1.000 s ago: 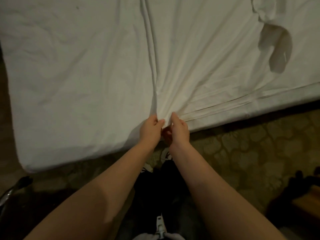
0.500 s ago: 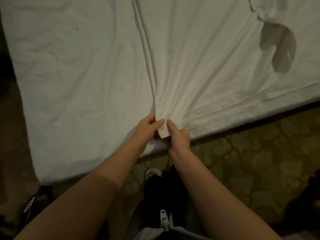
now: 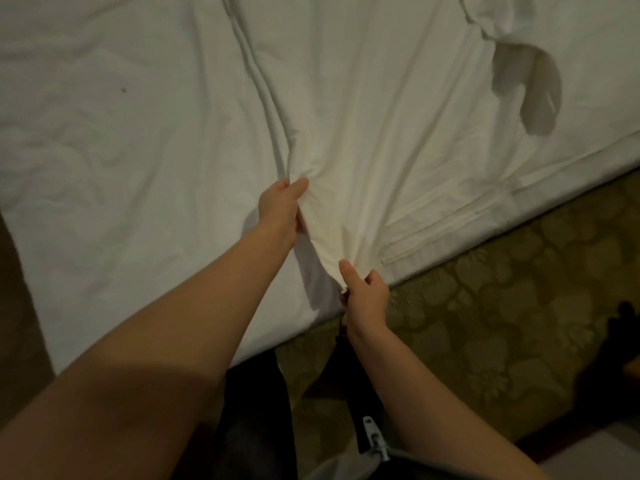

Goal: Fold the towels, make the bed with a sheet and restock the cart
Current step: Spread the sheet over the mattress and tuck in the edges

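Head view: sheet [image 3: 349, 140] bunched on bed [image 3: 104, 174], corner pinched in right grip [image 3: 367, 296], fold clutched in left grip [image 3: 280, 209] just beyond. Could slip from thin pinch, or drag creases sideways if pulled unevenly.

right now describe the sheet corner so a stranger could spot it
On the white bed, find the near edge by the carpet. There the sheet gathers into a creased fan. Its corner is the narrow tip pinched in the right hand, where creases meet.
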Tool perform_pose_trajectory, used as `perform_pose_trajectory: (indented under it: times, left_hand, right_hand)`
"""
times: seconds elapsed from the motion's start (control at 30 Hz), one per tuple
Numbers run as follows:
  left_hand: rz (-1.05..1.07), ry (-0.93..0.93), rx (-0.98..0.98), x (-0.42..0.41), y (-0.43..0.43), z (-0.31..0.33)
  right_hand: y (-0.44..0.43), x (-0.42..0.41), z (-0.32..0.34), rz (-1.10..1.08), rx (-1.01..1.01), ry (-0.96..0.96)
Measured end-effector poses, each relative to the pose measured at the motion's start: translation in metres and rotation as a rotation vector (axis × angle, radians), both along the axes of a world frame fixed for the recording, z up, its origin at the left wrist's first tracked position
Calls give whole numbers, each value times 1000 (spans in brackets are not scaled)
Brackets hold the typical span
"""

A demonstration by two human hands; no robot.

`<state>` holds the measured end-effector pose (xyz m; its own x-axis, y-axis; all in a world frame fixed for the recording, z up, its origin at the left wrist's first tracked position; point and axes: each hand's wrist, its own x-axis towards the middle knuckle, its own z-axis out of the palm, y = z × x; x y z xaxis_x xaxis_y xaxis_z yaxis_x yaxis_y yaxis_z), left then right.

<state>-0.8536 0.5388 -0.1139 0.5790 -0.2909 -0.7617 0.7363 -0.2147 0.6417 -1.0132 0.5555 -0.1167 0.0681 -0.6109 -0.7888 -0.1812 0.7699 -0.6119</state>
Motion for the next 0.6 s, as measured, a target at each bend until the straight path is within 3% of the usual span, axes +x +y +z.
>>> perform_pose_trajectory:
  times: [0.13,0.4,0.5,0.57,0.6]
  left_hand:
    - [-97,-119,91,10,25,-15]
    - [-249,-7,71,24,31,-25]
    - [-209,17,45,23,31,-27]
    - [-199,24,33,22,30,-30]
    - [-200,32,31,22,30,-31]
  right_hand:
    - [7,4,-1,14,-84,82]
    - [16,23,2,-56,-141,334]
    - [19,35,13,30,-465,644]
    - [16,52,17,257,-770,746]
    - [11,63,17,422,-827,750]
